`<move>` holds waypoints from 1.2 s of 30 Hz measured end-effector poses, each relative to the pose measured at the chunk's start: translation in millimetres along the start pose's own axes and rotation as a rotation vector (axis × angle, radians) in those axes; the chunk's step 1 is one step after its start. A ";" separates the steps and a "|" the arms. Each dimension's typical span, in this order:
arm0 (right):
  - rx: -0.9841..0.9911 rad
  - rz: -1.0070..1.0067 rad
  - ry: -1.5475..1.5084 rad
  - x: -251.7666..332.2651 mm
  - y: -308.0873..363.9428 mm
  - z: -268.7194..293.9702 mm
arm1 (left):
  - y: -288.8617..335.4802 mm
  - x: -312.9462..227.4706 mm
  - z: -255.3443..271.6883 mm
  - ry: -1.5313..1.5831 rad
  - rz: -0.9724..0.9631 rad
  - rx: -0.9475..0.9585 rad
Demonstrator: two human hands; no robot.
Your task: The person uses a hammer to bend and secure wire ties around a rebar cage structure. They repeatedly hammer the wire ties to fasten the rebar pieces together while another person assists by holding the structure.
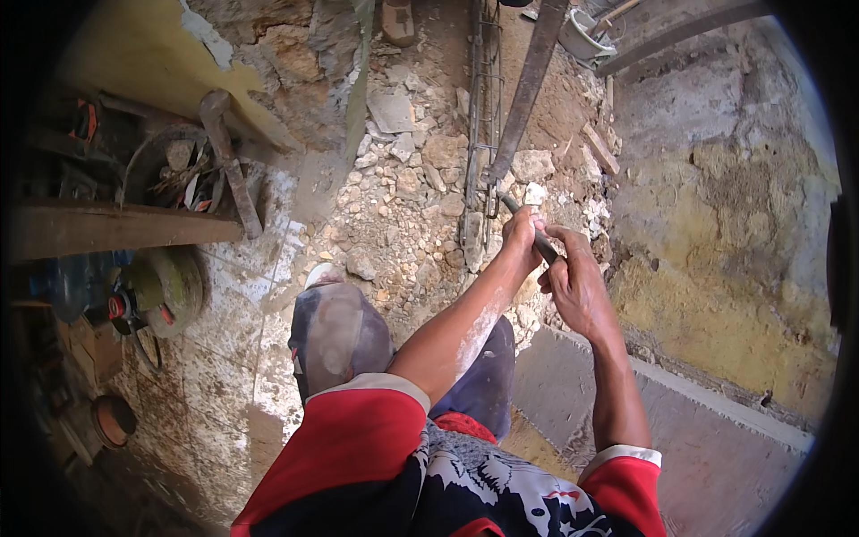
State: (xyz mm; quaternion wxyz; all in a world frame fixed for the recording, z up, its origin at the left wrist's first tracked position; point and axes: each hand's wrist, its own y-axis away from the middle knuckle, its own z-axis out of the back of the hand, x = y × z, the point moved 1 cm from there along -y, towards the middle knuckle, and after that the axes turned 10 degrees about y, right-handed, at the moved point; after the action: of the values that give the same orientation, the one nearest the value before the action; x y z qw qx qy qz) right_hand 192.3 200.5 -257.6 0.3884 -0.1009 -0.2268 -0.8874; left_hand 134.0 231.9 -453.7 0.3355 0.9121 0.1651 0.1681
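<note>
Both hands are together just right of the middle, over the rubble. My right hand [573, 282] is closed round the lower end of a dark rod-like tool [543, 248], thumb and finger along it. Just above it, my left hand [521, 234] is closed on the same tool farther up. The tool's far tip slants up to the left, beside the lower end of a rebar cage [484, 116]; whether it touches the steel I cannot tell. The tool's exact kind is not clear. A long dark flat bar [528, 94] slants down to the cage's end near that tip.
Broken stones and rubble [394, 197] cover the ground ahead. To the right stand a worn yellow wall [734, 215] and a grey concrete slab [662, 403]. A wooden shelf [116, 231], a hammer [228, 161] and a green gas cylinder [174, 291] are at left. A white bucket [580, 38] stands far right.
</note>
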 end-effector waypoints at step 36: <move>0.745 -0.585 -0.038 -7.4 -77.9 -19.6 | -3.0 -11.7 -7.2 -0.552 0.042 -0.221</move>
State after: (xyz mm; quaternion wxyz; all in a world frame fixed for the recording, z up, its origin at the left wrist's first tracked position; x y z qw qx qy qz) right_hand 140.0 242.3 -302.6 0.1277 0.0972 -0.5558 -0.8157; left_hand 120.0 233.3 -452.8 0.4613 0.8846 0.0294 -0.0622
